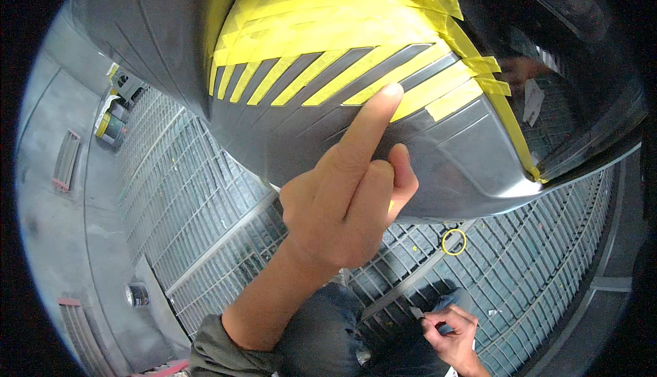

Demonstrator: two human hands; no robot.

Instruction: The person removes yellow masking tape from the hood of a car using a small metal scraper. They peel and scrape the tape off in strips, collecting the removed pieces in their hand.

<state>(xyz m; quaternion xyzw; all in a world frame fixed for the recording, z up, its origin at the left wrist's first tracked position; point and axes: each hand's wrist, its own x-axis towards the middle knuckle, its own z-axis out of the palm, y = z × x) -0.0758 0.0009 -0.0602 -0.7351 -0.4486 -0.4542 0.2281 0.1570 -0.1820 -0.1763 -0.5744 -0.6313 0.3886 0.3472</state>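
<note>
A dark grey moulded vehicle panel [318, 125], probably a bumper, fills the upper middle. Overlapping yellow masking tape [328, 22] covers its top, and slanted tape strips alternate with bare grey ribs below. My left hand [344, 197] reaches up in front of the panel. Its index fingertip rests on the lower part of a slanted strip, while the other fingers are curled. A small yellow bit shows by those fingers; I cannot tell whether they hold it. Low on the right, my right hand [451, 328] pinches a small flat blade-like piece [417, 313] between thumb and fingers.
Metal floor grating [205, 176] runs beneath the panel. A yellow ring [454, 242], perhaps a tape roll, lies on it. Buckets [110, 128] and a can [136, 295] stand to the left. My knees [318, 331] are below my left hand. A glossy dark surface [569, 94] borders the panel's right.
</note>
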